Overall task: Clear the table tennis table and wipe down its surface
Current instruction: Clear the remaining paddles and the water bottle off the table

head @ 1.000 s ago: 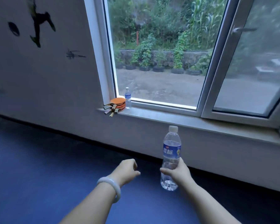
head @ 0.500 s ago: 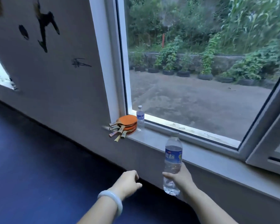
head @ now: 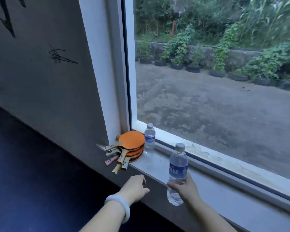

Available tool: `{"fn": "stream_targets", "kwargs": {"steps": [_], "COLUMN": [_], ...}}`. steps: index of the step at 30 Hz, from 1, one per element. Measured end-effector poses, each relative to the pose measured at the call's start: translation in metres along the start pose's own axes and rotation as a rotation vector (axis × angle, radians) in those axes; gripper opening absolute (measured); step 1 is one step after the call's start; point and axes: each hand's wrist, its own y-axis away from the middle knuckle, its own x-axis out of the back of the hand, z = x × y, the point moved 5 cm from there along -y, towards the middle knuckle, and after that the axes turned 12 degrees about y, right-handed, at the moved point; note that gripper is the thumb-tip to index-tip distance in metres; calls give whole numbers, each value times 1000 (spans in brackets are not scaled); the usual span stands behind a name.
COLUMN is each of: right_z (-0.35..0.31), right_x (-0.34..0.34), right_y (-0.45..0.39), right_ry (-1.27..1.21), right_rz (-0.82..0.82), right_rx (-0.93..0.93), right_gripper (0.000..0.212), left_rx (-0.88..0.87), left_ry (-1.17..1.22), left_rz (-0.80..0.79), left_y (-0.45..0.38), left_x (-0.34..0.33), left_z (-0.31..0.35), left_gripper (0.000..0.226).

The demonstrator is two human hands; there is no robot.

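Gripping a clear water bottle (head: 177, 173) around its lower half, your right hand (head: 185, 187) has the fingers wrapped across the front below the blue label and the thumb on the far side. You hold the bottle upright, its white cap on, in front of the edge of the windowsill (head: 159, 164); whether its base touches anything cannot be told, since it hangs below the sill's edge in this view.

Your left hand (head: 134, 188) is beside it, apart from the bottle, with the fingers loosely curled inward and nothing in them. A pale bangle (head: 119, 205) circles that wrist.

Further out, on the sill near its left end, lies a stack of table tennis paddles (head: 130, 147), orange rubber facing up, the wooden handles fanned out toward you and poking past the sill's edge. Just beside the stack, on its right and close against the window frame (head: 131, 81), stands a second water bottle (head: 149, 139), upright and capped, with the same blue label.

Left of the window is a grey wall (head: 40, 81) with dark scribbled marks on it. Below the wall and sill runs a dark blue floor (head: 32, 173). Through the glass you see a bare dirt yard (head: 208, 106), a row of tyre planters (head: 192, 68) and green plants behind them.
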Motion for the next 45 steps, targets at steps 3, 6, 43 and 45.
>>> {"fn": "stream_targets", "kwargs": {"steps": [3, 6, 43, 45], "right_z": [-12, -16, 10, 12], "right_x": [-16, -28, -106, -105], "right_y": [-41, -69, -269, -267], "right_ry": [18, 20, 194, 209], "right_rz": [-43, -50, -92, -103], "right_rx": [1, -35, -329, -319], "right_gripper": [38, 26, 44, 43], "left_rx": [7, 33, 280, 279], "left_ry": [-15, -53, 90, 85], "left_rz": [-24, -63, -39, -45], "left_y": [-47, -75, -187, -187], "left_x": [11, 14, 15, 15], "left_z": [2, 2, -52, -52], "left_gripper": [33, 34, 37, 36]}}
